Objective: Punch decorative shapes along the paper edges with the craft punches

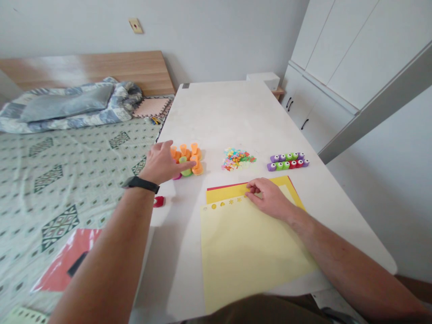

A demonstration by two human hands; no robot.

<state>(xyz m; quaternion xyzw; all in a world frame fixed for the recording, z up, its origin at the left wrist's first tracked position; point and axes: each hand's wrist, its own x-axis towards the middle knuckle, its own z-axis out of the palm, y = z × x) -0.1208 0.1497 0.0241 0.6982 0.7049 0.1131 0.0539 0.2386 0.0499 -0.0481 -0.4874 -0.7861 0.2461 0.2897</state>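
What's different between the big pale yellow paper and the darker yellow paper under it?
The large pale yellow paper sheet lies on top, while the darker yellow paper sheet sits underneath, mostly covered. The pale sheet has a row of small punched shapes along its top edge; none show on the darker sheet's visible strip. Both lie flat on the white table.

Here we go, looking out from the person's head, angled forward and down along a long white table (216, 112), right up close over the left hand (162, 162) and right hand (270, 198), with a green patterned bedspread (67, 180) sweeping in on the left side of the view.
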